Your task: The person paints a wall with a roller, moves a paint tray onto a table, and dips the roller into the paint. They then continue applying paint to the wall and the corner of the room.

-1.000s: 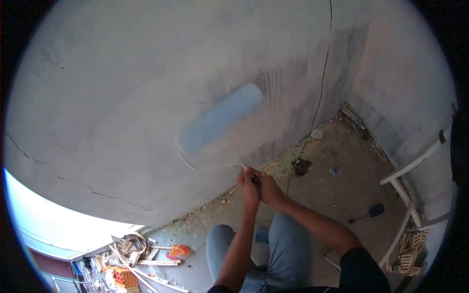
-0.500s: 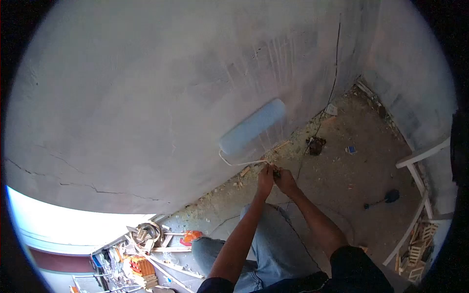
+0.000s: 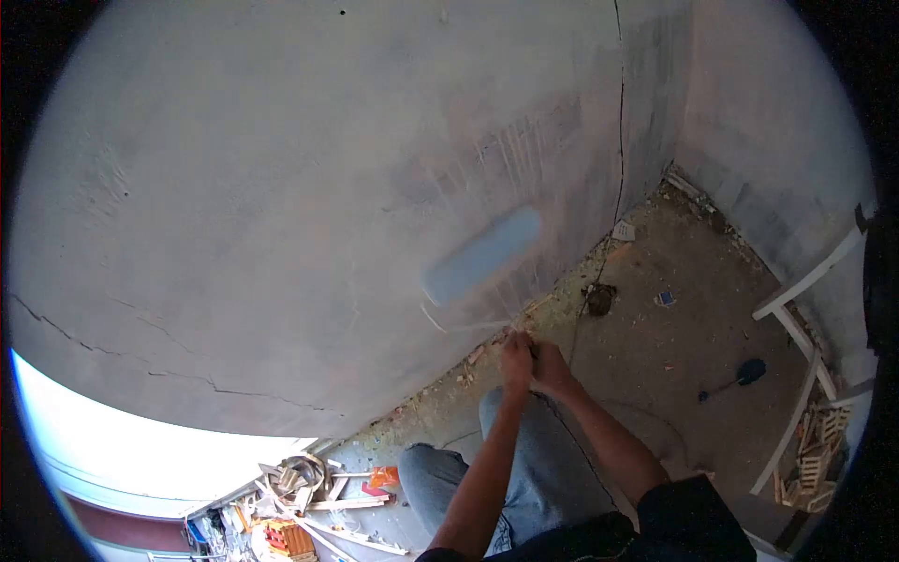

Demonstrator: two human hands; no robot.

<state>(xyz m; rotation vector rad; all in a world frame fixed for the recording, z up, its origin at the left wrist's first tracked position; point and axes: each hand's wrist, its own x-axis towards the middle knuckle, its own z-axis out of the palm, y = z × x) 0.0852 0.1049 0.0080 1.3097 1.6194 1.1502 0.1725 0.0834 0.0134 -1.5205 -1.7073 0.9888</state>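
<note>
A paint roller (image 3: 482, 257) with a pale blue sleeve lies against the grey wall (image 3: 281, 187), tilted up to the right and slightly blurred. Its thin wire frame runs from the sleeve's lower left end to my hands. My left hand (image 3: 516, 363) is closed round the roller's handle. Just right of it, my right hand (image 3: 552, 367) is wrapped round the same handle, which the fingers mostly hide. Vertical drip marks and a patchy darker area show on the wall above the roller.
Debris lines the wall's foot. On the floor (image 3: 646, 347) lie a dark clump (image 3: 600, 300), a small blue item (image 3: 665, 299) and a dark round-headed tool (image 3: 751, 372). White wooden bars (image 3: 807, 351) stand at right. Wood scraps (image 3: 295, 478) lie lower left; a cable crosses the floor.
The view has shifted a little. Both hands appear slightly lower in it, still on the handle. The roller sleeve remains at the wall, now more blurred.
</note>
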